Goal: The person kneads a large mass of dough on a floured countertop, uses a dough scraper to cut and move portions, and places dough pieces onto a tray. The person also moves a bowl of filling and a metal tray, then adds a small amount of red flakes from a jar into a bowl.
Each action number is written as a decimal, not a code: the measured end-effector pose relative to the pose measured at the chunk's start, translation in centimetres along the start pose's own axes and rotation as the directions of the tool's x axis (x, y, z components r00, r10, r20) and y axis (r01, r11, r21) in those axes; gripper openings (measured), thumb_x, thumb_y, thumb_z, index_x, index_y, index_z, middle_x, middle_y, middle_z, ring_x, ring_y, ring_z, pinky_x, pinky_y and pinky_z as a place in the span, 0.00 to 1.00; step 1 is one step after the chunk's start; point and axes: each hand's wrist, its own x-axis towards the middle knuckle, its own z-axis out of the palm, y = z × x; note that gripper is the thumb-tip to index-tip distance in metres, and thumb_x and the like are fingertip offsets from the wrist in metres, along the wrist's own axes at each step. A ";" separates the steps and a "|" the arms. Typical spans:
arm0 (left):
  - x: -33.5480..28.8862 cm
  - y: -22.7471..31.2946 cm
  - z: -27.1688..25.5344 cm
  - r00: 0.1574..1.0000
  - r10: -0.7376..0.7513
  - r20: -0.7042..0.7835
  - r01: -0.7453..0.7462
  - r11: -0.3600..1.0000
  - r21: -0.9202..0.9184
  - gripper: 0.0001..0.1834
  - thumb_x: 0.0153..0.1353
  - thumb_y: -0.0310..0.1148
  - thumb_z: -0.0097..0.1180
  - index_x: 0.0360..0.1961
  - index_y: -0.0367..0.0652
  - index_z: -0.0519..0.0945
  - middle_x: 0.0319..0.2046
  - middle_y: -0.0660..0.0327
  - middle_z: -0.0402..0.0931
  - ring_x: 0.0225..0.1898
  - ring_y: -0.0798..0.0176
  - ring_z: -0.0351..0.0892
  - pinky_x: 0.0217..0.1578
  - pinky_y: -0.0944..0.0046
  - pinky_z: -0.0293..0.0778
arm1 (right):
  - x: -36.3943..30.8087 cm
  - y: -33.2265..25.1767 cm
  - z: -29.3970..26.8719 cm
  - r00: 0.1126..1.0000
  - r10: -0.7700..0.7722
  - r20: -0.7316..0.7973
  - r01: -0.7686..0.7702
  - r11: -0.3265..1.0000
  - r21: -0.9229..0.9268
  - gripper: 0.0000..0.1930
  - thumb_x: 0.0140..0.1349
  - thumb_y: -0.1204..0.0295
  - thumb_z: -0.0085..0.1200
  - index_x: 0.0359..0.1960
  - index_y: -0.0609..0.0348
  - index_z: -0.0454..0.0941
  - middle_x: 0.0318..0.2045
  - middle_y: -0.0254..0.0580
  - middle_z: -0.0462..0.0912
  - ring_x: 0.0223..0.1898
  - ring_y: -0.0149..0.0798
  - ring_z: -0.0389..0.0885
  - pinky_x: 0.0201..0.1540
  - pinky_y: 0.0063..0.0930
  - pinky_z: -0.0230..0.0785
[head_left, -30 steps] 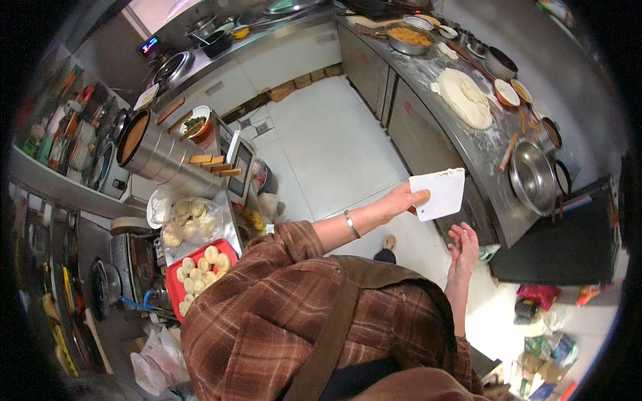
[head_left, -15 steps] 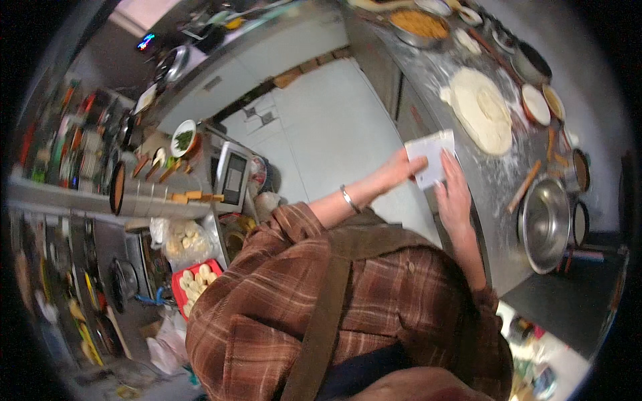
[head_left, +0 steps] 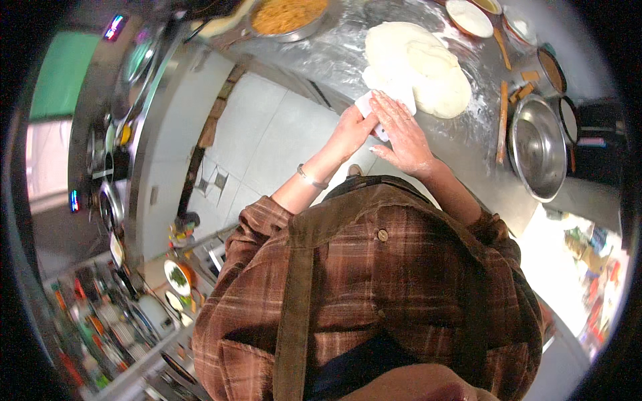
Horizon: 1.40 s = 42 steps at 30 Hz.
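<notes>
My left hand (head_left: pixel 353 132) grips a thin white dough scraper (head_left: pixel 364 103) by its near side, fingers closed round it. Across the scraper's face lies my right hand (head_left: pixel 404 137), with straight, flour-dusted fingers and the thumb held apart. Much of the scraper is hidden under the hands. Just beyond them, a large pale slab of dough (head_left: pixel 428 73) rests on the floured steel worktop (head_left: pixel 321 60). Both hands are over the worktop's near edge.
A pan of orange-brown filling (head_left: pixel 289 15) stands at the far left of the worktop. To the right are a rolling pin (head_left: pixel 502 123), a large steel bowl (head_left: pixel 537 150), a pot (head_left: pixel 551 70) and a white bowl (head_left: pixel 469 18). A second counter (head_left: pixel 157 154) runs along the left.
My body has turned right, so the dough and worktop now lie straight ahead. The scraper stays in my left hand; my right hand has moved from its edge to flat across it.
</notes>
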 end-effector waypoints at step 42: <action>23.6 -5.4 -4.6 0.923 0.196 0.330 -0.378 0.319 0.869 0.17 0.54 0.30 0.46 0.46 0.38 0.70 0.42 0.55 0.73 0.43 0.55 0.73 0.42 0.61 0.70 | -0.4 15.8 0.2 0.794 0.606 0.045 -0.606 0.795 -0.020 0.27 0.55 0.62 0.50 0.56 0.55 0.59 0.55 0.42 0.64 0.55 0.47 0.63 0.57 0.37 0.55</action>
